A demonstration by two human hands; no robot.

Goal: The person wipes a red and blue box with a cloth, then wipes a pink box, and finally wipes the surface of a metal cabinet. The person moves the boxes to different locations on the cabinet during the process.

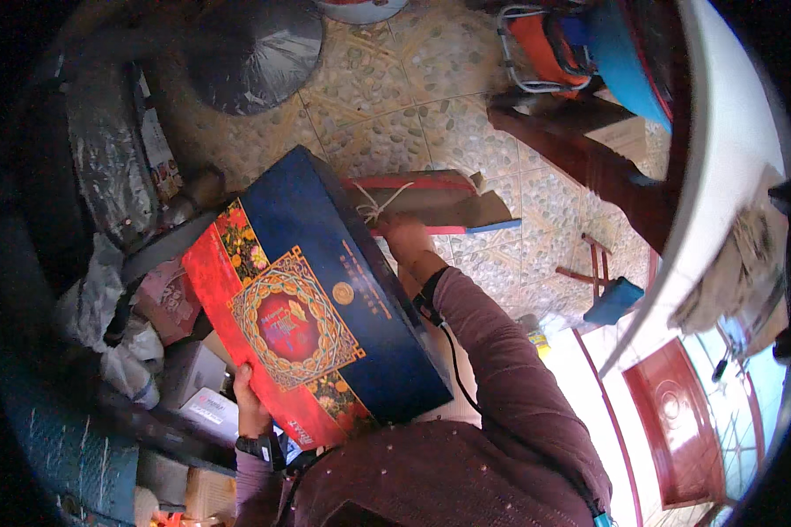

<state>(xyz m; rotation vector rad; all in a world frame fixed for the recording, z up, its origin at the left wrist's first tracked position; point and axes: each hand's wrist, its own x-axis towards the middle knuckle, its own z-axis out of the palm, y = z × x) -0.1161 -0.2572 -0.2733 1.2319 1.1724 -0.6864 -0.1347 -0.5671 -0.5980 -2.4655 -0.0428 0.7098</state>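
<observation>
A large gift box point(310, 217), dark blue and red with an ornate gold-framed medallion, is tilted in front of my body. My left hand point(252, 398) grips its red edge, thumb on the printed face and the other fingers hidden beneath. Beyond the box's far side, a red and blue paper gift bag point(435, 204) lies with its mouth gaping and its brown inside showing. My right hand point(405, 240) holds the bag's near edge beside a white cord handle point(374, 204); its fingertips are partly hidden. Dark bands circle both wrists, and a black cable runs along my right forearm.
On the left are a white carton point(211, 412), a pink bag point(169, 300) and crumpled clear plastic point(109, 158). A dark plastic-covered round object point(257, 59) stands on the pebble-patterned tile floor point(461, 141). Right are a wooden table leg point(567, 158), a folding chair point(544, 49) and a small stool point(610, 296).
</observation>
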